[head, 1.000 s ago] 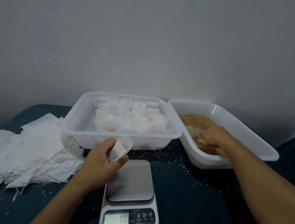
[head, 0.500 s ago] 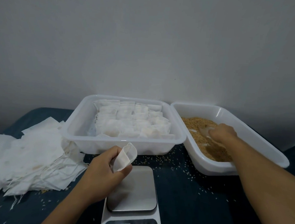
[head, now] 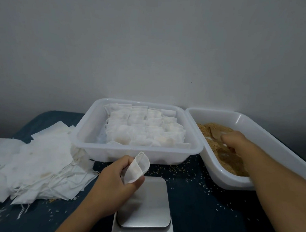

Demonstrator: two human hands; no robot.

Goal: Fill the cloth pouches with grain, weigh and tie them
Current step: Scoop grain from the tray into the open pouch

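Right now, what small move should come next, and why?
Probably the right hand lifts a scoop of grain toward the pouch: the left hand holds the pouch open and empty above the scale.

A plain, matte grey-white wall [head: 151, 45] fills the upper half of the view. Below it, a dark blue-green cloth-covered tabletop [head: 206, 206] spreads across the foreground, meeting the wall along its far edge.
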